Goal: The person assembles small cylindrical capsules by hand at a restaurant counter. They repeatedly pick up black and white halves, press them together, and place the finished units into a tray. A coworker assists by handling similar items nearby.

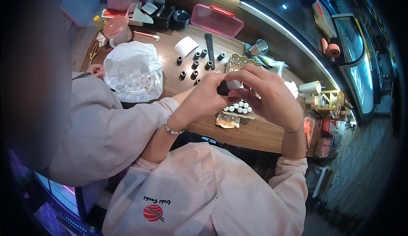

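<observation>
The small bottle [223,88] could slip if the fingertips lose hold or if the co-worker's forearm [183,96], close to the left hand [207,93], bumps it; falling, it might topple the standing bottles [196,65] on the far left of the desk [265,130]. It is above the desk, gripped in the left hand; the right hand [270,92] curls narrowly around its whitish end, contact unclear. Its body looks dark, short and rounded, partly hidden.

1. Small black-and-white cylindrical container [223,88]: partly hidden by the left hand's [207,95] grip.
2. Clear plastic pieces [135,81] near the worktop's [267,132] left edge: too small to tell.
3. Large grey shape [40,74]: blurred.
</observation>
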{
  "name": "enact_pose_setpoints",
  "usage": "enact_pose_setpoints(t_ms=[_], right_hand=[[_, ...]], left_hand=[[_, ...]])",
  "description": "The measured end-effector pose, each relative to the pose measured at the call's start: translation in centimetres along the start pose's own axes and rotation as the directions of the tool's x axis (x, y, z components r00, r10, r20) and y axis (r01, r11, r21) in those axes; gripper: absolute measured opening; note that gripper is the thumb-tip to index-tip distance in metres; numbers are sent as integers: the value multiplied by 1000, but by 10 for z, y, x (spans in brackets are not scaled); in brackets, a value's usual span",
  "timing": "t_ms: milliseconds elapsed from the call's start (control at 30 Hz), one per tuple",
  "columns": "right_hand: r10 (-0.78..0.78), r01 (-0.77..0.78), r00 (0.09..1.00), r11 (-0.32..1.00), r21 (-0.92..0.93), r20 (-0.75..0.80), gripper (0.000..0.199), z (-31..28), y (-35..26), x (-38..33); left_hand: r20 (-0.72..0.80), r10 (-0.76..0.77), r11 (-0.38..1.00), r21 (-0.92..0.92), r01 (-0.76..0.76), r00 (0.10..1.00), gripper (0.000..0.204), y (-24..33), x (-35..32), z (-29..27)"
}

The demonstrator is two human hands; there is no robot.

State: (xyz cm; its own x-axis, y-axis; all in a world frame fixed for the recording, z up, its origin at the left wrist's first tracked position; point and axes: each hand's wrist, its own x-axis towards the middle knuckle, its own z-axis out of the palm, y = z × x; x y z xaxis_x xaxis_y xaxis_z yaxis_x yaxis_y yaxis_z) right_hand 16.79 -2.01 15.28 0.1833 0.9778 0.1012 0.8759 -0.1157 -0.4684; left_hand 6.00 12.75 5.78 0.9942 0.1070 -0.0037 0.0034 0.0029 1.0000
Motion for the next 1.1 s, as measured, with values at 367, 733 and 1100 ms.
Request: enact_pose_setpoints(t_ms=[367,733,1100], right_hand=[[443,-425,896,877,222,-36,26,42,27,-31],[655,-655,715,750,93,-244,26,136,187,-79],[628,-632,774,758,-163,-78,29,230,242,-72]], left_hand=[[-222,255,920,355,-166,941,29,-68,18,53],[17,79,924,373,-80,997,44,-82,-47,62],[31,78,896,436,-84,996,27,-101,-62,54]])
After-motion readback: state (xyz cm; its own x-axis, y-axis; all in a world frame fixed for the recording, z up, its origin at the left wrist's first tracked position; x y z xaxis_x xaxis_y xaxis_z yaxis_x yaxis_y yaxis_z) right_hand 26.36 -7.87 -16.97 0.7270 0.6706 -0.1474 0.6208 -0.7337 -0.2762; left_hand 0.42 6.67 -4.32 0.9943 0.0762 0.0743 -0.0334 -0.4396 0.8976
